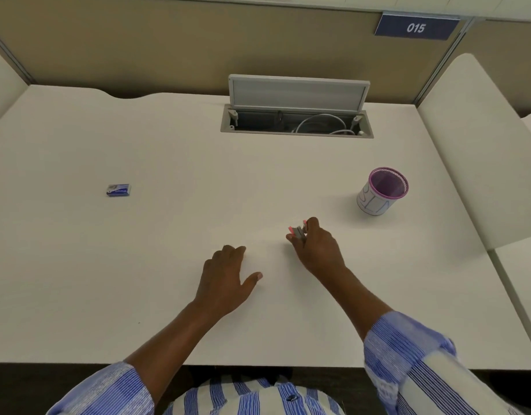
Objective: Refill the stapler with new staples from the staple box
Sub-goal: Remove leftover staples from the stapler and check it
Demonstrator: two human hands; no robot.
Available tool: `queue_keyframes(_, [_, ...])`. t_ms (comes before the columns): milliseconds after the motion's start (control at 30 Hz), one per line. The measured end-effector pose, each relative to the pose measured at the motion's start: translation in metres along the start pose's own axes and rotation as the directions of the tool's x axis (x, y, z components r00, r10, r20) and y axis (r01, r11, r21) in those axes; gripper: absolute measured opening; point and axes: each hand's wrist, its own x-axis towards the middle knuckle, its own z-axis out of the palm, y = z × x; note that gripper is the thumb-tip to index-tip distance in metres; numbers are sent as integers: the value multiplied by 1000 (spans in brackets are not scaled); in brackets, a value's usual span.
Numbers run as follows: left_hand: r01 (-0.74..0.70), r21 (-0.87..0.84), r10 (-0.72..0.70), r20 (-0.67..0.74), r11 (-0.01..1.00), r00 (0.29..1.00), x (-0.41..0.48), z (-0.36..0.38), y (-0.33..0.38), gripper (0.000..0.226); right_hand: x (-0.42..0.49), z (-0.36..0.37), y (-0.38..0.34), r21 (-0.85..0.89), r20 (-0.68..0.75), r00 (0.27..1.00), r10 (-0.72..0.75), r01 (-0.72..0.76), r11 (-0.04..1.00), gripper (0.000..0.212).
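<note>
Right hand [316, 250] pinches the small pink-and-grey stapler [297, 231] at the fingertips, at or just above the desk [168, 145] — a shallow grip, could slip while opening. Left hand [225, 280] lies flat, fingers loosely spread, empty. Staple box [118, 190] sits well apart on the far left — long reach, strips could spill.

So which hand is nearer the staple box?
Left. The left hand rests empty mid-desk, well right of the staple box; the right hand, farther right, holds the stapler.
</note>
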Motion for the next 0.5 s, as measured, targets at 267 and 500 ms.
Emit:
queue_keyframes(267, [-88, 210, 93, -14, 974, 996, 11, 7, -22, 71, 35, 8, -9, -415, -25, 999, -28, 15, 910, 59])
queue_keyframes(500, [-162, 265, 166, 10, 950, 986, 15, 7, -34, 63, 53, 12, -16, -356, -35, 997, 66, -74, 931, 58])
